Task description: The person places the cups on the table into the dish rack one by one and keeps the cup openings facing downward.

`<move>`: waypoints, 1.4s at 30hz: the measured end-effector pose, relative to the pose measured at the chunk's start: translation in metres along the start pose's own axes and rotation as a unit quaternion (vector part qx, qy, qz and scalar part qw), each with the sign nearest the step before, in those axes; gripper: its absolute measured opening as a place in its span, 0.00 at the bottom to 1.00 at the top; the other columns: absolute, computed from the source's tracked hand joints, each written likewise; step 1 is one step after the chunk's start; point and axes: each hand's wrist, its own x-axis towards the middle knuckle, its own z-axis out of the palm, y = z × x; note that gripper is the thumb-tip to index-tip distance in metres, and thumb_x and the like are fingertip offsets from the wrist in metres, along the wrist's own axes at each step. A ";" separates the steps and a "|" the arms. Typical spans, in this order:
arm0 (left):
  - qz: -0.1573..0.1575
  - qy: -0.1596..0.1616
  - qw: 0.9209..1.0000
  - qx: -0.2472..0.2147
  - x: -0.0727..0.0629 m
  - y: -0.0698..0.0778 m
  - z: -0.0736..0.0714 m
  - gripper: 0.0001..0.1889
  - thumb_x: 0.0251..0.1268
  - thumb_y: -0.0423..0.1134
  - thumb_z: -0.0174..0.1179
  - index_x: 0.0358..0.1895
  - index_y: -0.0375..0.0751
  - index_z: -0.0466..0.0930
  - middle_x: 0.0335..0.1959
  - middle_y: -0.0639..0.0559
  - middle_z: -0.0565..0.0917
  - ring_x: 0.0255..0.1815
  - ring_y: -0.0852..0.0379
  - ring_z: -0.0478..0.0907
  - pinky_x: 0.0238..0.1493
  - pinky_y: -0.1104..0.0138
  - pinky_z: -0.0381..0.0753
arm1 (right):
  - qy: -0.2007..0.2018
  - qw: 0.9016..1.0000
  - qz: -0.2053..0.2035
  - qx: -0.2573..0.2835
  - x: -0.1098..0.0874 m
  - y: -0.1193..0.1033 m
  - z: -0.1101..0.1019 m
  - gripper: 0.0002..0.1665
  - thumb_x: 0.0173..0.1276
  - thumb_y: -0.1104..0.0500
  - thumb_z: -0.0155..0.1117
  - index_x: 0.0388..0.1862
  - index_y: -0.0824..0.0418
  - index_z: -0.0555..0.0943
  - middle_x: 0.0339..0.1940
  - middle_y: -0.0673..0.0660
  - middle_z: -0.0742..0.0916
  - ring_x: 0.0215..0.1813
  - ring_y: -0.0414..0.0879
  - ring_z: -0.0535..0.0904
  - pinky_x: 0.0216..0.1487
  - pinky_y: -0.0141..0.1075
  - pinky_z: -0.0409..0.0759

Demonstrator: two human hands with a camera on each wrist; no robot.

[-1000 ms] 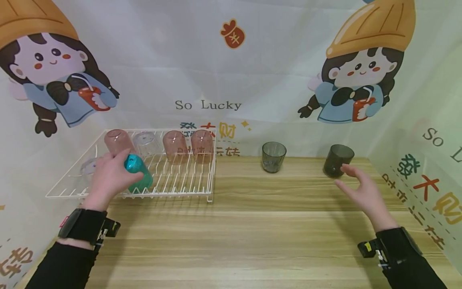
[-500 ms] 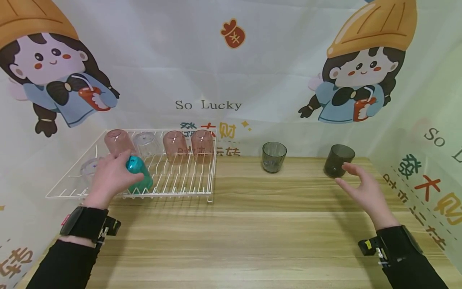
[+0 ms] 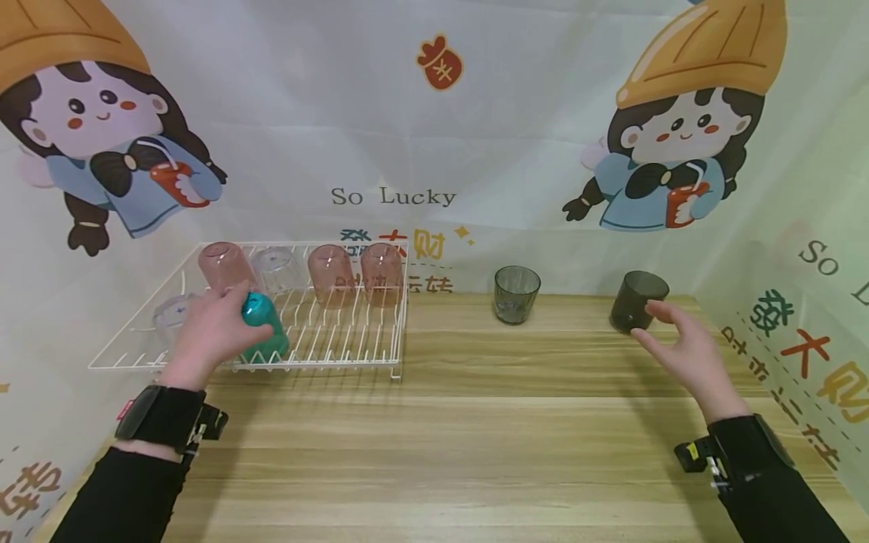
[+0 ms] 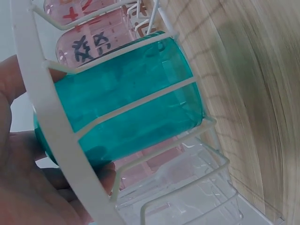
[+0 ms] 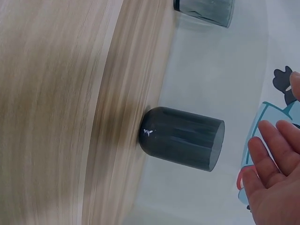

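In the head view my left hand (image 3: 216, 328) reaches over the white wire rack and grips a teal cup (image 3: 265, 332), thumb on one side and fingers on the other. The cup (image 4: 126, 98) stands upside down between the rack's wires in the left wrist view, mouth toward the table. My right hand (image 3: 687, 358) hovers beside a dark grey cup (image 3: 634, 302), thumb and fingers spread. A gap separates that hand (image 5: 276, 173) from the upright dark cup (image 5: 183, 138) in the right wrist view.
The wire rack (image 3: 339, 365) also bears several upside-down cups: pink ones (image 3: 330, 273) and clear ones (image 3: 274, 270). A grey ribbed glass (image 3: 517, 296) stands upright on the wooden table (image 3: 475, 452), left of the dark cup. A printed cloth (image 3: 529, 151) hangs behind and at the sides.
The view has shifted very slightly. Both hands stay nearly in place; the left still holds the teal cup in the rack.
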 end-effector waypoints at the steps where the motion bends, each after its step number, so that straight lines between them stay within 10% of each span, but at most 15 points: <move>1: -0.001 -0.003 1.000 0.000 0.000 0.000 0.000 0.38 0.52 0.48 0.64 0.65 0.31 0.62 0.55 0.26 0.69 0.47 0.31 0.68 0.42 0.39 0.77 | -0.002 1.000 0.001 -0.003 0.001 0.000 0.000 0.37 0.69 0.48 0.58 0.66 0.72 0.65 0.63 0.75 0.73 0.63 0.70 0.66 0.61 0.65 0.63; 16: 0.030 0.068 0.997 0.020 -0.010 0.014 -0.007 0.41 0.47 0.50 0.69 0.63 0.33 0.62 0.51 0.27 0.70 0.45 0.32 0.68 0.36 0.41 0.77 | -0.023 0.999 -0.013 -0.046 0.013 0.013 0.002 0.41 0.68 0.41 0.56 0.68 0.71 0.64 0.62 0.75 0.72 0.63 0.69 0.65 0.62 0.60 0.65; 42: 0.096 0.124 0.988 -0.008 -0.035 0.046 0.001 0.44 0.44 0.49 0.68 0.68 0.34 0.63 0.62 0.30 0.68 0.61 0.31 0.64 0.54 0.36 0.67 | 0.029 0.985 -0.068 -0.153 0.032 0.018 0.010 0.33 0.62 0.59 0.65 0.61 0.75 0.68 0.56 0.77 0.76 0.58 0.71 0.67 0.62 0.61 0.64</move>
